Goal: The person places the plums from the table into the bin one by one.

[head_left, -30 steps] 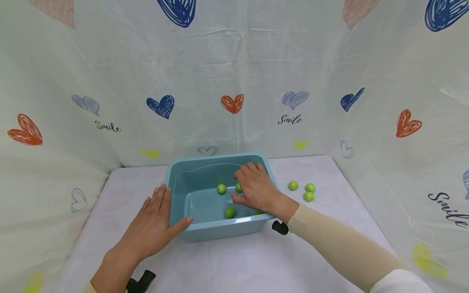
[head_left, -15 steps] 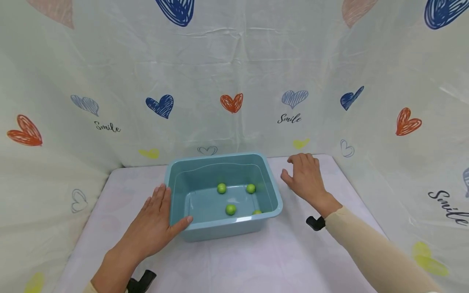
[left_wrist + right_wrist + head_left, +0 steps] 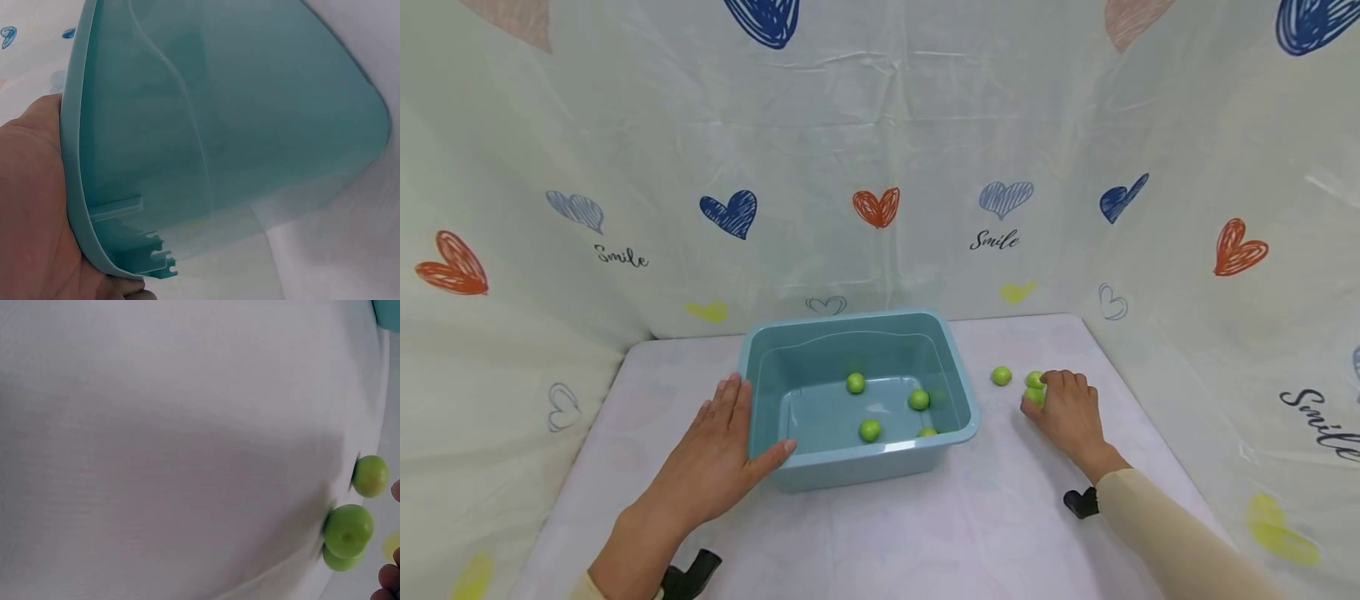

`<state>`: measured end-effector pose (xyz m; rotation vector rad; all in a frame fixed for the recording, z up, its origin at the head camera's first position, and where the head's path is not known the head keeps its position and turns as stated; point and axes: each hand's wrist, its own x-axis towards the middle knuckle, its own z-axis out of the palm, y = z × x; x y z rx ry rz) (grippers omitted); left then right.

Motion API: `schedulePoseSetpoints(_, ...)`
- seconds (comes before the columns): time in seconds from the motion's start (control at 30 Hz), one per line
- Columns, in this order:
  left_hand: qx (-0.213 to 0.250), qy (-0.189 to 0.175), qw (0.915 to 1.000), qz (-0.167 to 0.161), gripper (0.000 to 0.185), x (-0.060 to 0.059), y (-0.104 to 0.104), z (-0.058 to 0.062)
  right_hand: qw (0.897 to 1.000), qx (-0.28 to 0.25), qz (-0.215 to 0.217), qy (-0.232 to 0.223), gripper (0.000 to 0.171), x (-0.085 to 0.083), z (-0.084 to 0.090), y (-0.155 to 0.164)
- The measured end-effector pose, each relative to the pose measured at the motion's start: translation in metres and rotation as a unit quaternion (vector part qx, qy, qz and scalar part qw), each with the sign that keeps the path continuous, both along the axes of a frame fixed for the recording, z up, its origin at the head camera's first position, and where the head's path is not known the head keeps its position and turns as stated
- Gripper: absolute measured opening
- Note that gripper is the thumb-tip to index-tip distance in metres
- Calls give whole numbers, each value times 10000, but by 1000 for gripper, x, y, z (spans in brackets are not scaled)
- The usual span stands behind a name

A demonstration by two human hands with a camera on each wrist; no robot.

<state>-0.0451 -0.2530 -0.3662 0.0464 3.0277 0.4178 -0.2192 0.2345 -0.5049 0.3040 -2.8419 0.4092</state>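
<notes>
A light blue plastic basin (image 3: 865, 467) stands on the table with several small round green fruits (image 3: 870, 430) on its floor. My left hand (image 3: 703, 458) rests against its left side, fingers straight, thumb lying over the front rim. In the left wrist view the palm lies along the rim (image 3: 72, 156). To the right of the basin are three more green fruits (image 3: 1002, 376). My right hand (image 3: 1071, 417) is at the nearest of these, thumb and fingers spread around it. The right wrist view shows the fingertips (image 3: 389, 576) apart from the front fruit (image 3: 349, 530).
A white cloth covers the table (image 3: 880, 542). Behind and beside it hangs a pale curtain (image 3: 925, 150) printed with hearts and "Smile". Both wrists carry a black camera mount (image 3: 1081, 502).
My right hand has come out of the basin and gone right to the loose fruits. One fruit in the basin has rolled slightly right and nearer. The left hand stays in place.
</notes>
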Motion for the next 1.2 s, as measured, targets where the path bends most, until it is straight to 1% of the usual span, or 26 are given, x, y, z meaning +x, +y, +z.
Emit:
schedulePoseSetpoints(0.1,-12,18,10000,3,119,0,0,1,10000,70,3,-22,50,0,-7,3)
schedulePoseSetpoints(0.27,9,23,10000,33,119,0,1,1,9996,237,51,-152,49,-1,-15,8)
schedulePoseSetpoints(0.53,105,6,9999,43,119,-1,1,1,9988,360,-30,-336,52,-2,-20,11)
schedulePoseSetpoints(0.77,81,12,10000,49,119,0,1,1,9978,416,-125,-497,48,-6,-27,12)
schedulePoseSetpoints(0.87,65,27,10000,31,119,0,1,0,9982,393,-114,-436,45,-6,-26,12)
schedulePoseSetpoints(1.1,15,24,10000,38,120,0,1,0,9991,407,133,-7,44,-5,-14,8)
schedulePoseSetpoints(1.2,-10,21,10000,48,120,0,2,0,9989,433,148,79,43,-5,-10,5)
